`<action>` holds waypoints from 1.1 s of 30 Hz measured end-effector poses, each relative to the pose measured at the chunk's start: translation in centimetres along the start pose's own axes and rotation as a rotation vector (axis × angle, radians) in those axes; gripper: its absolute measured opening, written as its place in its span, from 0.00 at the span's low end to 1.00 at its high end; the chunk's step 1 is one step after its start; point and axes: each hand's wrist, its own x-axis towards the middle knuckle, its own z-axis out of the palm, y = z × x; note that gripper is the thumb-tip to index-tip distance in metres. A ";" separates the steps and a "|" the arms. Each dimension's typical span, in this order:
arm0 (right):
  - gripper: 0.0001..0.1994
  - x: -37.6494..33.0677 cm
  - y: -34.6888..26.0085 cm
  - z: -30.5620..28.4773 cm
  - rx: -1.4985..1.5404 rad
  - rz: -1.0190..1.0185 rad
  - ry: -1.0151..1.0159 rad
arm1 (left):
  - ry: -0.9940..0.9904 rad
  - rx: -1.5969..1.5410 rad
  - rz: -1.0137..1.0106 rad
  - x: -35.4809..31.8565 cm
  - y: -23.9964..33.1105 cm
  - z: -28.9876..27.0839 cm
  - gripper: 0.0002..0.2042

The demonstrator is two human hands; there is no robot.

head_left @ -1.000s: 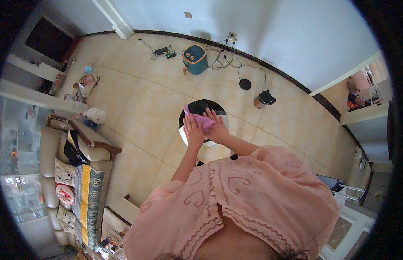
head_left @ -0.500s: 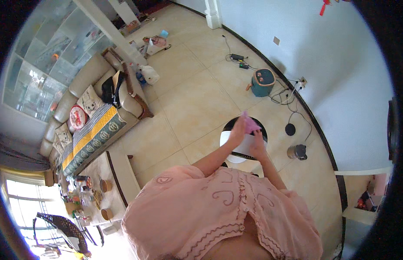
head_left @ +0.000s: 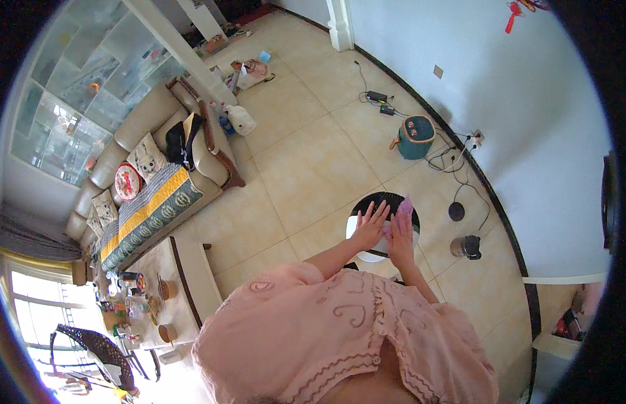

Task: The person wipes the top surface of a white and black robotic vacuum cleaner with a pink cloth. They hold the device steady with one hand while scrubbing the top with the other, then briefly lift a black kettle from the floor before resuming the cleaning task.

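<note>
A: In the head view, the only one we have, what do we make of the step in hand?

B: We'd judge it a pass of the pink-purple cloth (head_left: 407, 204) over the round black-and-white top (head_left: 372, 200). The right hand (head_left: 398, 244) lies on the cloth; the left hand (head_left: 368, 233) rests beside it on the same top.

A: And the fingers?

B: We see the left ones spread wide and flat, with nothing visible in them. The right ones look fairly straight and close together over the cloth; whether they grip it or merely press it, we cannot tell.

A: What would the next move call for?

B: In our judgement, flat, even pressure from the right hand, the loose end of cloth gathered in, and the left hand steadying the top.

A: Where do the things lie, and how do they look?

B: The top is just in front of the person, above the tiled floor (head_left: 306, 172), with the dark-lidded jug (head_left: 466, 247) off to its right. Its far part is glossy black, its near part white. We see the cloth on its right side, thin and crumpled, one end pointing toward the far rim.
</note>
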 end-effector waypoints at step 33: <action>0.18 6.1 4.3 -1.4 0.259 0.180 -0.093 | 0.222 0.036 -0.102 1.8 1.5 2.8 0.42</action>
